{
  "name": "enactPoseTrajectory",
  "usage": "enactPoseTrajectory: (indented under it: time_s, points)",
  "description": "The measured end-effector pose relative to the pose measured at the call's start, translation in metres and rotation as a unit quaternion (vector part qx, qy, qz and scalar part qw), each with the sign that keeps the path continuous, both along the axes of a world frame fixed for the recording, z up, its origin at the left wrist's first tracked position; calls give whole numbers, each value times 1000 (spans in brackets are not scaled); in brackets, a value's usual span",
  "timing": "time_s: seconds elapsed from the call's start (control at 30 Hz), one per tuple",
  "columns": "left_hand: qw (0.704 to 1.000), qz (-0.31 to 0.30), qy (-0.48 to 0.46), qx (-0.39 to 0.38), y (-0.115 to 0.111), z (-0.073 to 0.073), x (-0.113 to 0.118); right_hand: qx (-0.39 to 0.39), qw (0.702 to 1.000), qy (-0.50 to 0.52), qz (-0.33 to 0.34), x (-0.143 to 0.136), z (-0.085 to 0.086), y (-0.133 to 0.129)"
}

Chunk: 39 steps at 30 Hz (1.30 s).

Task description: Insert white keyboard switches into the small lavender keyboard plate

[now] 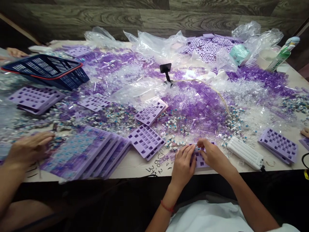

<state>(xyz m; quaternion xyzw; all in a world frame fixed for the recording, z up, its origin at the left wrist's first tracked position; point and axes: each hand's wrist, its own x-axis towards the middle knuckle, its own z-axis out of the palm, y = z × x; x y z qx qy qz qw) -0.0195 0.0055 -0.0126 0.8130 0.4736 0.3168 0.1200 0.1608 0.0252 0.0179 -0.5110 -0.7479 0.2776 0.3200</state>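
The plate (201, 162) lies near the front edge of the table (137, 168). The left hand (183, 163) bends its fingers over the left end, the right hand (212, 156) is half curled above — whether either grips something, I cannot tell. Uneven pressing could slide the plate off — or nearby loose parts (174, 123), if pushed beneath, could tilt it.

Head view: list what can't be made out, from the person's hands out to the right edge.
- Purple perforated plate, head view: partly covered by the left hand and right hand.
- Whatever may lie between the right fingertips, head view: too small, masked by the fingers.
- Co-worker's hand, head view: cut off by the right edge.
- Lettering on the green bottle, head view: too small and blurred.
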Motion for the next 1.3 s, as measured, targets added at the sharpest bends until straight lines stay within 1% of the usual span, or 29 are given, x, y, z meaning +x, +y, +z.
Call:
enactPoseTrajectory:
  time_s: [0.13,0.2,0.3,0.4,0.47,0.53,0.67,0.73,0.83,0.9,0.97,1.13,1.3]
  points:
    - [1000,3,2,-7,0,1,0,43,997,15,-58,14,1,-4]
    - [1000,5,0,-6,0,1,0,56,996,2,-65,20,0,-5]
    - [1000,6,-16,-2,0,1,0,72,996,-25,-52,25,-3,-7]
    - [998,9,-60,9,0,3,-1,84,995,-40,-28,22,-6,-6]
    - [996,26,-87,23,2,5,-5,94,994,-53,-13,19,-8,-6]
    - [993,61,-94,41,5,10,-13,100,993,-64,-5,18,-9,-6]
    - [984,159,-51,55,21,19,-39,94,995,-41,-10,21,-9,-8]
    - [982,185,-19,43,31,22,-52,91,995,-23,-16,24,-9,-10]
    - [984,176,19,11,41,21,-64,91,996,-10,-21,27,-9,-12]
    - [984,171,40,-10,43,20,-64,94,995,-5,-22,30,-9,-13]
    - [982,180,54,-20,43,18,-62,97,995,-1,-23,31,-9,-14]
    - [978,196,69,-24,43,15,-60,102,994,-1,-27,34,-10,-17]
    - [977,194,89,-17,51,12,-63,114,993,5,-30,32,-11,-18]
